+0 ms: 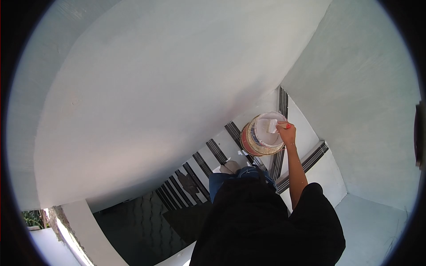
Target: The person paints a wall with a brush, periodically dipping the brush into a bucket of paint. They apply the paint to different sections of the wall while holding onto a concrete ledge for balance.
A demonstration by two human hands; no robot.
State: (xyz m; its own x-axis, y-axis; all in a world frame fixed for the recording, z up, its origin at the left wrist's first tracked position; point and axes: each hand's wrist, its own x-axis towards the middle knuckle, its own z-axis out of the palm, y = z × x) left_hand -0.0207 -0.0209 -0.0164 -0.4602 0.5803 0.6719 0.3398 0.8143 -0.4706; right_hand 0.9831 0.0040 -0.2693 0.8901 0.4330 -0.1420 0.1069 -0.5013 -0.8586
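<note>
My right hand [288, 135] is closed round the handle of a paintbrush [272, 126]. Some red of the handle shows by the fingers, and the wide, white-coated bristles lie over the mouth of a paint bucket [254, 133]. White smears coat the inside of this bucket. Beneath it, a round, reddish base [246, 142] with a pale rim sticks out to the left. My left hand is out of the picture.
Steps with black striped edges [218, 151] descend to the lower left, towards a dark floor [133, 226]. A large white wall [168, 84] runs alongside. Another pale wall [372, 88] rises on the right. A foot [230, 167] shows on the stairs below me.
</note>
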